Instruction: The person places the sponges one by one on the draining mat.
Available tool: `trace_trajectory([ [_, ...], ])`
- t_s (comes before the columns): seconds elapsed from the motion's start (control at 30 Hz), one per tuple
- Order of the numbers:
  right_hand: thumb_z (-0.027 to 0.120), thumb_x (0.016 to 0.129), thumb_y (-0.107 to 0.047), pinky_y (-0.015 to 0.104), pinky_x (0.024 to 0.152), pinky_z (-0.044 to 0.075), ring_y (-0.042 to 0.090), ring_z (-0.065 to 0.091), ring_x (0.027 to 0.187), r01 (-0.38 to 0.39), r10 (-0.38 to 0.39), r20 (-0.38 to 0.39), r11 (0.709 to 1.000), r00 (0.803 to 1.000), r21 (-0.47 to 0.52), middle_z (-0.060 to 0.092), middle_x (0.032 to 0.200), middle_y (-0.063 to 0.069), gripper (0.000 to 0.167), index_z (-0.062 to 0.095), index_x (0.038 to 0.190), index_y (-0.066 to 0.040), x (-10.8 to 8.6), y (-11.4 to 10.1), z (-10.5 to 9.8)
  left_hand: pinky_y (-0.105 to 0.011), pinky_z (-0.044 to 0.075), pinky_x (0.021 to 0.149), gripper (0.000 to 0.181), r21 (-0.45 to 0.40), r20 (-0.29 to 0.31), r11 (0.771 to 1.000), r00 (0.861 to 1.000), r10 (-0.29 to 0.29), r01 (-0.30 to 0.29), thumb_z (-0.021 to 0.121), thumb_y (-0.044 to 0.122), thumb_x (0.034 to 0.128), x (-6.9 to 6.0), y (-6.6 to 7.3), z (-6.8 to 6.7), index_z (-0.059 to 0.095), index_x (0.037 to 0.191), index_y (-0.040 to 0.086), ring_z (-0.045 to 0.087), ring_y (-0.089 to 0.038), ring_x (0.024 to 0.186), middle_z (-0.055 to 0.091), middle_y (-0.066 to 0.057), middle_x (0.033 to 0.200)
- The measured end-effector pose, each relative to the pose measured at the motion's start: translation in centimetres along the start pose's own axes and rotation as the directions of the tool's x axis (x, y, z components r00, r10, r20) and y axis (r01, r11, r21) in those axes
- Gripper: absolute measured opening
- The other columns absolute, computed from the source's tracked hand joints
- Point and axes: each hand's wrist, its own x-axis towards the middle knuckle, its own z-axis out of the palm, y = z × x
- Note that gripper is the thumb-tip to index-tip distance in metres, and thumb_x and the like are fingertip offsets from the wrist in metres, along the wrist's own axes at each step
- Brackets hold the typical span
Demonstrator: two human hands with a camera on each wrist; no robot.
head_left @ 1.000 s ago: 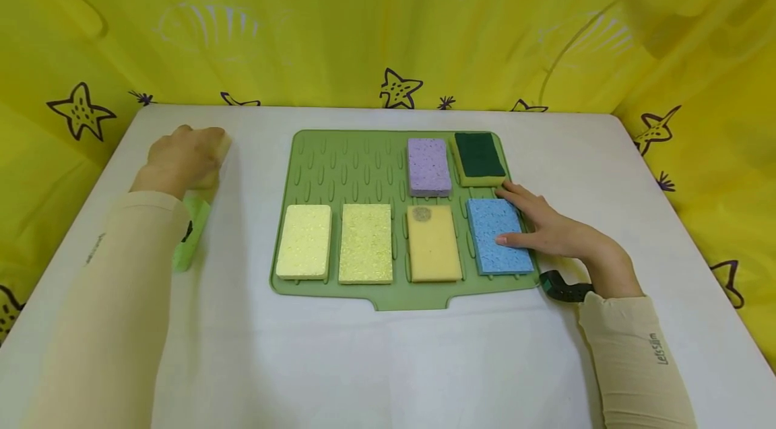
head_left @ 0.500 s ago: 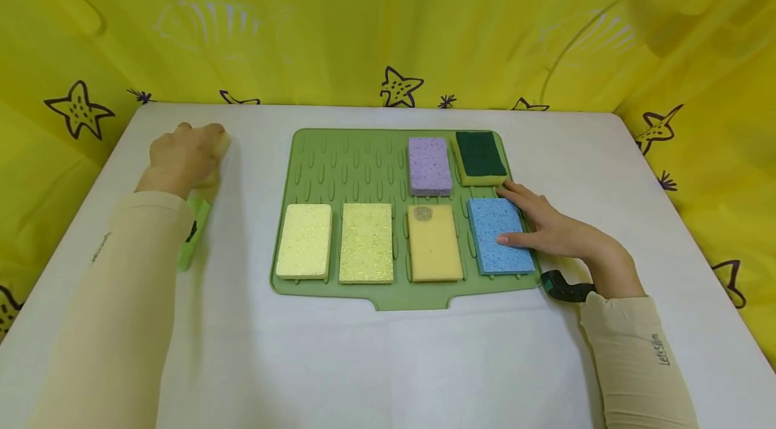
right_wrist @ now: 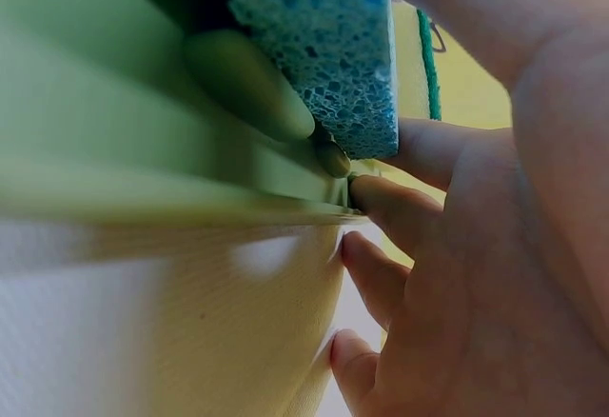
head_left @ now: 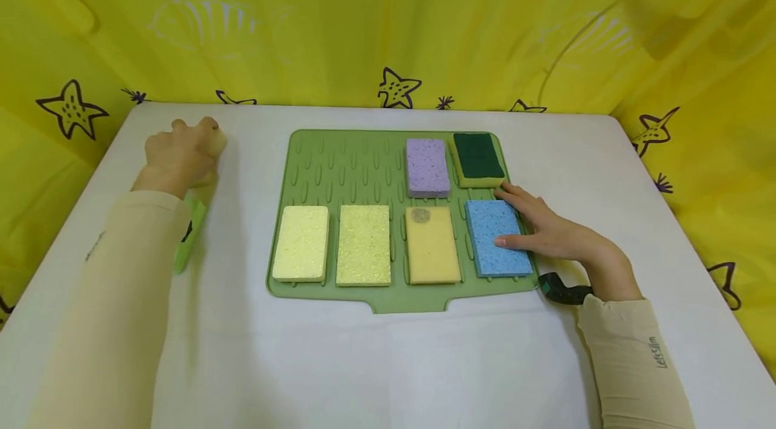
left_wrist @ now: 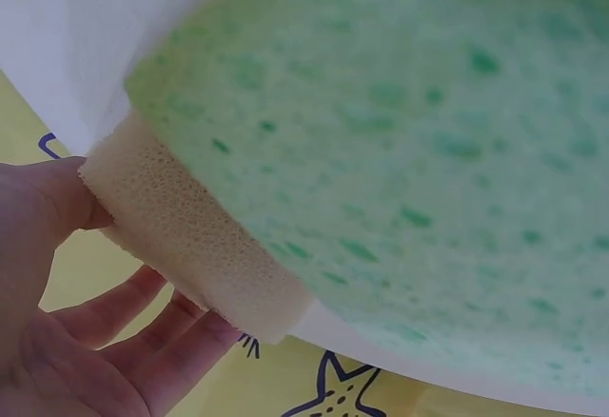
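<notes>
At the left of the table my left hand grips a pale beige sponge between thumb and fingers. In the head view that sponge is mostly covered by the hand. A speckled light green sponge is close to the left wrist; its lower end is partly behind the sleeve. My right hand lies at the right edge of a green ribbed mat, fingers spread. Its thumb rests on top of a blue sponge. The other fingers reach past its right side, toward the mat's edge.
On the mat's front row are a pale yellow sponge, a yellow-green sponge and a tan sponge with a grey spot. Behind them sit a purple sponge and a green-topped sponge. A yellow curtain surrounds the table.
The left hand stays at the same spot with the beige sponge, its fingers shifting slightly. The right hand has not visibly moved, and the sponges on the mat stay in place.
</notes>
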Motion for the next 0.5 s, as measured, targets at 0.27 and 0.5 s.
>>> trace_trajectory([
  [0.27, 0.07, 0.09, -0.037, 0.078, 0.111, 0.003, 0.049, -0.006, 0.15, -0.002, 0.002, -0.004, 1.0, 1.0, -0.012, -0.005, 0.167, 0.016, 0.093, 0.014, 0.16, -0.012, 0.0, 0.0, 0.1, -0.064, 0.045, 0.069, 0.055, -0.001, -0.037, 1.0, 0.999, 0.029, -0.029, 0.043, 0.014, 0.0946, -0.4, 0.0, -0.7, 0.029, 0.147, 0.005, 0.053, -0.058, 0.084, 0.046, -0.042, 0.108],
  [0.5, 0.071, 0.09, -0.037, 0.079, 0.109, 0.007, 0.05, -0.004, 0.149, -0.003, 0.003, -0.003, 1.0, 1.0, -0.013, -0.005, 0.167, 0.017, 0.093, 0.014, 0.16, -0.012, 0.0, 0.0, 0.1, -0.066, 0.045, 0.072, 0.056, -0.011, -0.058, 0.997, 0.996, 0.07, -0.07, 0.044, 0.016, 0.0967, -0.6, 1.4, -1.4, 0.027, 0.149, 0.012, 0.054, -0.061, 0.089, 0.045, -0.044, 0.119],
])
